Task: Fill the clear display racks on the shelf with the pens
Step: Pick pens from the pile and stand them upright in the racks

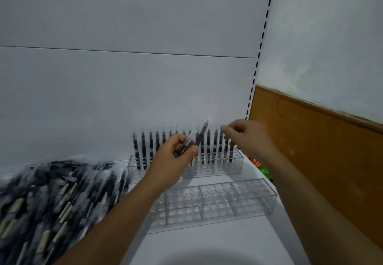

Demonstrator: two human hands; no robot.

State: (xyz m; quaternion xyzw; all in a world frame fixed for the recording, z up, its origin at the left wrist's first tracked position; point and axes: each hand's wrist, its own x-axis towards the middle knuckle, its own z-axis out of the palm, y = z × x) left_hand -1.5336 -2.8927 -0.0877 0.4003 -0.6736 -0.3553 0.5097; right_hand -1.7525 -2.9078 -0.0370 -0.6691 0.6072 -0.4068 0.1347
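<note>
Two clear racks stand on the white shelf. The far rack (pixel 236 164) holds a back row of several upright dark pens (pixel 143 150). The near rack (pixel 255 200) has empty holes. My left hand (pixel 172 157) is shut on two dark pens (pixel 202 135) with clear caps, raised in front of the far rack. My right hand (pixel 246 138) hovers over the right end of the pen row with thumb and finger pinched near a pen top; whether it grips one is unclear. A big pile of loose pens (pixel 56 194) lies at the left.
The white shelf (pixel 238 242) has a white back panel (pixel 124 88) and a slotted upright (pixel 259 51) at the right. Beyond it is an orange and white wall (pixel 310 140). Red and green packets (pixel 261 167) show past the shelf's right edge.
</note>
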